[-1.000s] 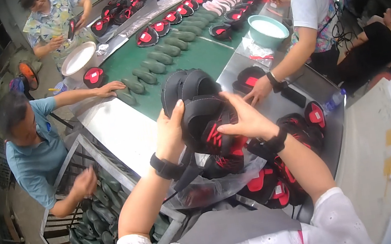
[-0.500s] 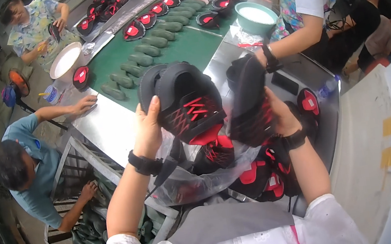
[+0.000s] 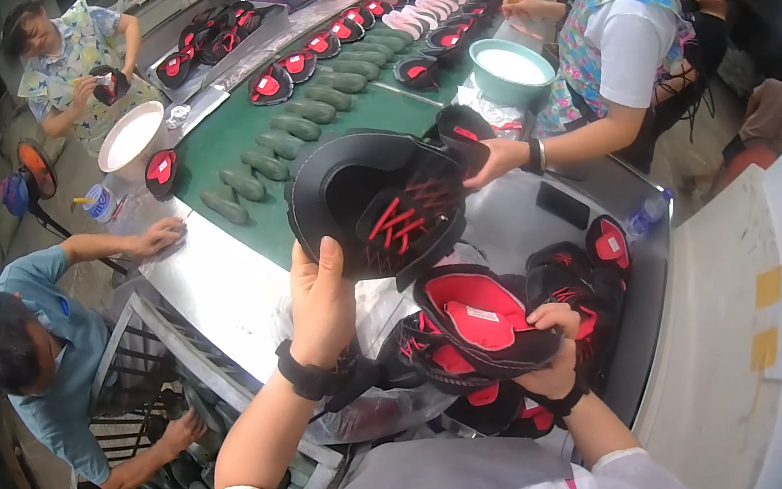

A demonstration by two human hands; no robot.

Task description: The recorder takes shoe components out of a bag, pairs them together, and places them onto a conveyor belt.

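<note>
- Gripping a black shoe upper with red lacing (image 3: 392,219) by its lower left edge, the left hand (image 3: 321,301) has its thumb on the near side; the upper stands above and to the right of that grip.
- Below it, a red-lined upper (image 3: 483,320) lies up and left of the right hand (image 3: 554,357), whose fingers clasp its right-hand rim.
- Beside the right hand, more black-and-red uppers (image 3: 585,291) lie piled on the metal table (image 3: 509,222).
</note>
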